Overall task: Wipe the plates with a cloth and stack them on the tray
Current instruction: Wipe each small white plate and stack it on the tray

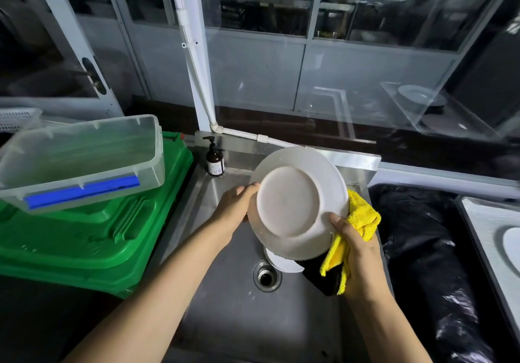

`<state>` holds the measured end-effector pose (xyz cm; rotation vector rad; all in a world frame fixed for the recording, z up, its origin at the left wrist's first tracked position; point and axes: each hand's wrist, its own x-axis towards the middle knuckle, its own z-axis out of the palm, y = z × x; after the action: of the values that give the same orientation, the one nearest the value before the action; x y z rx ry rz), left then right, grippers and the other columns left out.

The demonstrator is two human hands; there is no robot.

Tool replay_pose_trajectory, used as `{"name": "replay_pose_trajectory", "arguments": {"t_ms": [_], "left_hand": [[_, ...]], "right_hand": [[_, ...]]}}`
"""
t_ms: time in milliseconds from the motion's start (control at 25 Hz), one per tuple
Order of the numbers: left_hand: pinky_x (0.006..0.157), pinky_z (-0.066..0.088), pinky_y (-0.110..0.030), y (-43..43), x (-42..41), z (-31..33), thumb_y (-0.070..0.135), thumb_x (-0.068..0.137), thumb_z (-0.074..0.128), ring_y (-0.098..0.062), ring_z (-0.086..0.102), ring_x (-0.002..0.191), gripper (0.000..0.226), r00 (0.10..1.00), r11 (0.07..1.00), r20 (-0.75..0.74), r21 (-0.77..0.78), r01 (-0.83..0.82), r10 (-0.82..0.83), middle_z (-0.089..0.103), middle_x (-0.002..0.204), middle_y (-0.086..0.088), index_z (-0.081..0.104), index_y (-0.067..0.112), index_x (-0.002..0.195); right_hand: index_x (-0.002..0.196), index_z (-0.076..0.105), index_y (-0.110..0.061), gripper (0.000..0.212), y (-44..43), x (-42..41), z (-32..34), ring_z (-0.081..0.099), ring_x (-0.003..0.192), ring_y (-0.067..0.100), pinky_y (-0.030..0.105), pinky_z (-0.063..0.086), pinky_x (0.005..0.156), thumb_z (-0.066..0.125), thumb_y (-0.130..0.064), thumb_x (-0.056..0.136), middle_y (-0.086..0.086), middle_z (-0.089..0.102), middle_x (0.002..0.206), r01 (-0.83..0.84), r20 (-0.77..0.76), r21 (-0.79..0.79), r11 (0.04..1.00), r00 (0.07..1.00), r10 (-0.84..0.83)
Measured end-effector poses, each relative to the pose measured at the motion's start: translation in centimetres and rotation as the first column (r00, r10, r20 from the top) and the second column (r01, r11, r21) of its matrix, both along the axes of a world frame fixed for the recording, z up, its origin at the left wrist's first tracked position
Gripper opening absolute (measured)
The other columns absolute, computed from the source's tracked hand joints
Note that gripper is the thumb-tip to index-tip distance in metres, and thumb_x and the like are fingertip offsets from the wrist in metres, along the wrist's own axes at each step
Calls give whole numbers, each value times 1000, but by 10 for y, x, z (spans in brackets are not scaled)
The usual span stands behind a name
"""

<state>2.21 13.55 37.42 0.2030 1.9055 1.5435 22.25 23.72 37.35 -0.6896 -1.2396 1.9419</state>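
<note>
- Fingers of our left hand gripped the round white plate by its left rim.
- Our right hand pinched the yellow terry cloth against its lower edge.
- The plate hung tilted over the steel sink.

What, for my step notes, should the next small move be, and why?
Probably sweep the yellow cloth across the white plate: its underside faces the camera, the left hand grips its rim over the sink, the right hand holds the cloth at its edge.

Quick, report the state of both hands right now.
Left hand: grips the white plate by its left rim.
Right hand: holds the yellow cloth at the plate's right edge, thumb on the plate.
</note>
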Motion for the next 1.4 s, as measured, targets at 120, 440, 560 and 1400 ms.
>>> {"name": "replay_pose_trajectory", "arguments": {"t_ms": [120,440,560,1400], "left_hand": [[81,55,-37,-5,-4,-2,33,88,72,-24,69,89,15,991,992,137,128,-21,3,75,96,-3,70,22,98],[100,50,-43,-4,6,14,49,95,56,-23,66,115,42,951,896,273,444,11,-147,71,123,-5,68,21,125],[103,48,-45,-2,12,20,53,99,47,-24,64,120,49,953,896,259,444,25,-155,68,128,-6,63,20,132],[67,40,4,11,51,45,18,101,55,23,59,73,14,1000,930,2,368,22,-25,70,75,29,68,22,98]], "right_hand": [[137,59,-19,43,9,3,-10,59,126,40,56,49,106,61,-11,95,18,65,133,-1,6,-125,992,1000,1],[144,53,-27,50,12,6,-28,54,133,40,77,38,102,64,-24,96,14,60,142,-49,-58,-378,925,998,29],[139,59,-19,53,12,7,-30,57,129,40,67,40,109,73,-30,89,20,65,132,-5,0,-325,946,1000,5],[140,54,-15,44,9,-42,30,46,131,14,26,35,111,53,-18,96,4,54,138,-120,219,885,449,960,-174]]}}
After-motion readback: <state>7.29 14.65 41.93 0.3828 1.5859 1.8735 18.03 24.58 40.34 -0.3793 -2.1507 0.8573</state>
